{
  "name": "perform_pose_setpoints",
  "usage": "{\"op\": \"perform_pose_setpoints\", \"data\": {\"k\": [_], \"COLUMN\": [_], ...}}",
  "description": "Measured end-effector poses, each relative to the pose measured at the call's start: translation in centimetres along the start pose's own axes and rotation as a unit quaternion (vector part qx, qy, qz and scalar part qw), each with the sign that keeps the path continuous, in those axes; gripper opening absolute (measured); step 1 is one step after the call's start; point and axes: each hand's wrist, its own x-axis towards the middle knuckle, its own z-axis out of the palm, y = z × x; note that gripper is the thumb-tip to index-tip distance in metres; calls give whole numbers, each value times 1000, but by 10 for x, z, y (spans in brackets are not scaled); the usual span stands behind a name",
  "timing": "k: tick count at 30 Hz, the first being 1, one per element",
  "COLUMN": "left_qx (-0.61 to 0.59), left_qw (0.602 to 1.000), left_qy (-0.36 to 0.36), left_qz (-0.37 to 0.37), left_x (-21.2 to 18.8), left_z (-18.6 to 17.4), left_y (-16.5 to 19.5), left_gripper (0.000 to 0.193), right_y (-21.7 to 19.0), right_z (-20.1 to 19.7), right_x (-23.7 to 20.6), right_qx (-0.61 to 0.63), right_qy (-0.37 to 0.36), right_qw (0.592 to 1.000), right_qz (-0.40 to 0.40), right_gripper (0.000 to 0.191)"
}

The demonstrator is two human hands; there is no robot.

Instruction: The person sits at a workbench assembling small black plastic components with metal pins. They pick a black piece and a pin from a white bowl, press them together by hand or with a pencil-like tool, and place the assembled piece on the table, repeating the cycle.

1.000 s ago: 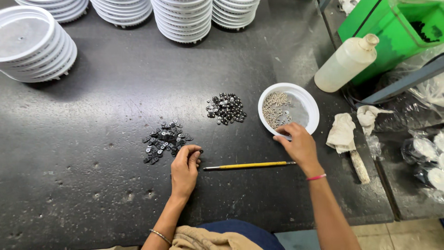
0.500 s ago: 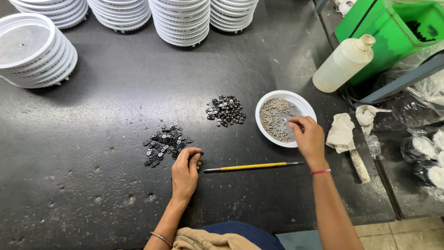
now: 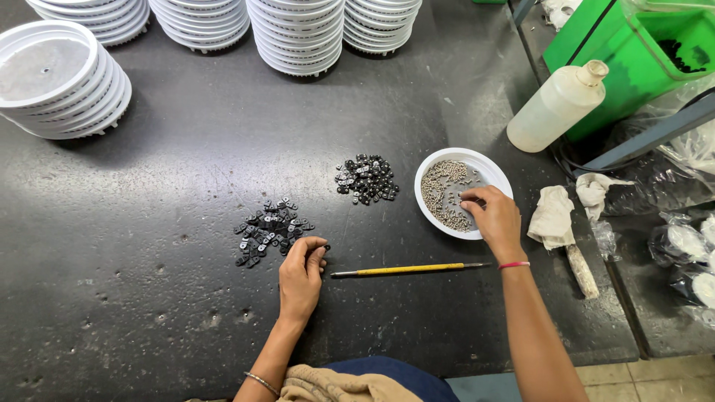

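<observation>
- The right hand (image 3: 494,217) is over the white dish (image 3: 497,173) of small silvery metal pins (image 3: 444,195), its fingertips pinched down among them; whether a pin is already between them is too small to tell.
- The left hand (image 3: 301,274) rests on the black worktable (image 3: 149,186) with thumb and forefinger closed on 1 small black part (image 3: 325,248), right at the near edge of the closer pile of flat black parts (image 3: 269,229).
- A second, denser pile of black parts (image 3: 366,179) lies between that pile and the dish, apart from both.
- A yellow-handled tool (image 3: 408,269) lies flat on the table between the 2 hands, touched by neither.
- To do this well, I judge the right fingertips should lift just 1 pin, not a clump, and clear the dish rim without tipping the dish.
- The left pinch looks best kept at the part's edge, so its face stays open.
- The wrist should pass above the tool, which would roll if nudged.
- Stacks of white round lids (image 3: 298,30) stand along the far edge; a pale plastic bottle (image 3: 555,108), a green bin (image 3: 633,52) and crumpled rags (image 3: 553,216) lie to the right.
</observation>
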Motion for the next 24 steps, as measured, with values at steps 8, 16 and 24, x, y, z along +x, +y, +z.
{"op": "perform_pose_setpoints", "data": {"k": [8,16,24], "left_qx": [-30,-89,-103], "left_qw": [999,992,989], "left_qy": [-1,7,2], "left_qz": [-37,-84,-104], "left_x": [4,10,7], "left_z": [1,5,7], "left_y": [-4,-15,-19], "left_gripper": [14,18,15], "right_y": [2,-54,-154], "right_z": [11,25,87], "right_x": [0,-17,-86], "right_qx": [-13,137,229], "right_qy": [38,75,-61], "right_qw": [999,984,959], "right_qz": [-24,-90,-154], "right_gripper": [9,11,11]}}
